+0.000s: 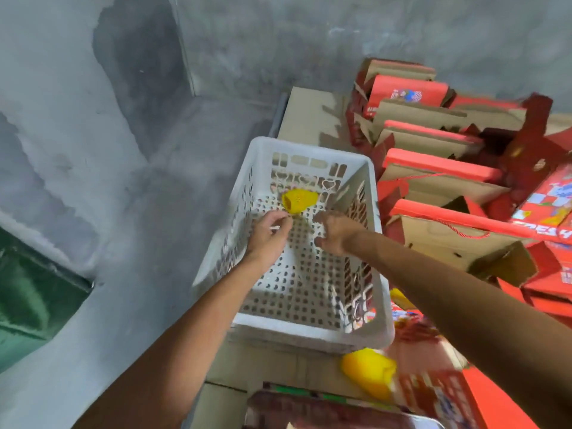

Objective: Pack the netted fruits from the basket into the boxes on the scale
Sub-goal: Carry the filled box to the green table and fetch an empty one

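- Reaching into the white basket (322, 150) with both arms, I am after the last netted fruit (298, 200) I can see in it, a yellow one lying at the far end of the basket floor.
- My left hand (269, 235) has its fingers curled, the tips pinching at the near edge of the yellow net; motion blur keeps me from saying how firm that pinch is.
- My right hand (335, 233) hangs just beside it over the basket floor, fingers loosely bent, holding nothing.
- Another yellow netted fruit (368, 373) shows low in view by the red printed boxes (439, 394); I cannot make out the scale.
- Folded red boxes (433, 168) stand stacked to my right.
- Next, I judge, I need a fuller grip round the fruit, then a lift clear of the basket wall toward the box near me.
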A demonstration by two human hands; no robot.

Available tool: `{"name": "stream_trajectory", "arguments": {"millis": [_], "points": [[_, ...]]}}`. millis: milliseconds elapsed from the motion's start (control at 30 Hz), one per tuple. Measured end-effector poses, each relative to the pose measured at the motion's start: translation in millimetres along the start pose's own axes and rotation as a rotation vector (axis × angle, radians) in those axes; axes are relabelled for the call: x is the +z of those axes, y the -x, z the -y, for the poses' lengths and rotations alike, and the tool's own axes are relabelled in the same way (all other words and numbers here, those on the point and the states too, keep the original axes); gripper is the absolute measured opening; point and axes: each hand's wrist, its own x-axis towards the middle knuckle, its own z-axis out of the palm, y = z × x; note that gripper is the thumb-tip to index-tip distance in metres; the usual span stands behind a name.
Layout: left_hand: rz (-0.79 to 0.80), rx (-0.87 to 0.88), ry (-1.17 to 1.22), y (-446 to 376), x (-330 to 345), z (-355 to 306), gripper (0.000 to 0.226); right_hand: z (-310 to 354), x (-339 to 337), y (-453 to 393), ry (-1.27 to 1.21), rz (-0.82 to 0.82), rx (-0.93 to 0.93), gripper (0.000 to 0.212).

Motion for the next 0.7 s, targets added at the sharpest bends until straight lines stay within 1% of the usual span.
{"name": "stream_trajectory", "arguments": {"millis": [67, 100, 167, 200, 267, 333, 433, 500, 600, 667, 700], "points": [[0.056, 0.076, -0.211, -11.0, 2.6, 10.9, 0.034, -1.5, 10.7, -35.1, 0.072, -0.001, -0.023, 0.069], [0.083, 0.144, -0.336, -14.4, 2.2, 13.8, 0.039, -1.0, 15.5, -53.6, 0.086, -0.013, -0.026, 0.071], [0.096, 0.302, -0.521, -21.8, 0.0, 16.1, 0.042, -2.8, 22.6, -92.4, 0.082, -0.056, -0.026, 0.074], [0.089, 0.325, -0.571, -22.8, -2.4, 15.4, 0.043, -2.6, 25.8, -109.9, 0.071, -0.066, -0.031, 0.076], [0.078, 0.307, -0.646, -22.0, -6.3, 14.0, 0.045, -0.6, 30.7, -142.7, 0.061, -0.087, -0.032, 0.078], [0.082, 0.317, -0.705, -21.3, -6.0, 16.3, 0.044, 0.7, 36.4, -167.7, 0.102, -0.129, -0.044, 0.074], [0.098, 0.359, -0.731, -18.2, -4.5, 19.0, 0.039, 5.9, 48.0, -190.7, 0.279, -0.183, -0.06, 0.071], [0.097, 0.367, -0.735, -19.8, -4.9, 19.6, 0.037, 8.0, 52.1, -198.5, 0.4, -0.207, -0.029, 0.07], [0.085, 0.368, -0.739, -22.1, -5.1, 22.3, 0.038, 7.7, 53.6, -197.9, 0.498, -0.21, 0.047, 0.07], [0.093, 0.366, -0.745, -23.1, -5.3, 23.7, 0.037, 4.0, 53.3, -187.0, 0.501, -0.178, 0.083, 0.076], [0.096, 0.36, -0.747, -23.6, -5.4, 24.9, 0.037, 0.4, 55.2, -179.5, 0.484, -0.151, 0.093, 0.085]]}}
